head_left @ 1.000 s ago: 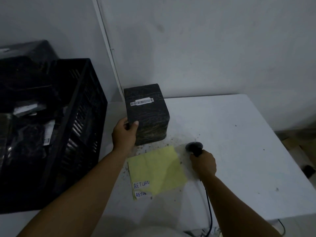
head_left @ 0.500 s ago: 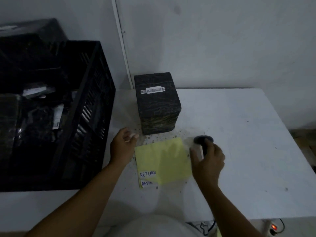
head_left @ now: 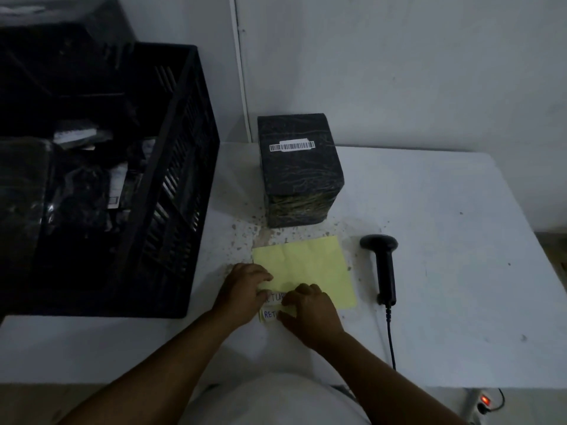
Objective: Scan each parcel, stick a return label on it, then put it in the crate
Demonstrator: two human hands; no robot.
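Note:
A black wrapped parcel (head_left: 299, 176) with a white barcode sticker (head_left: 292, 146) stands upright on the white table (head_left: 445, 256). In front of it lies a yellow backing sheet (head_left: 310, 265) with two white return labels (head_left: 274, 299) at its near left corner. My left hand (head_left: 245, 291) presses on the sheet's left edge. My right hand (head_left: 310, 314) rests on the labels, fingertips pinching at the upper one. The black barcode scanner (head_left: 383, 265) lies on the table to the right, untouched. The black crate (head_left: 171, 167) stands at the left.
The crate holds several dark wrapped parcels (head_left: 76, 191). The scanner's cable (head_left: 390, 338) runs off the near table edge. A power strip with a red light (head_left: 484, 400) sits below at the right. Small debris specks dot the table near the parcel.
My left hand left the parcel and came down onto the yellow sheet. My right hand let go of the scanner, which now lies on the table, and moved to the labels.

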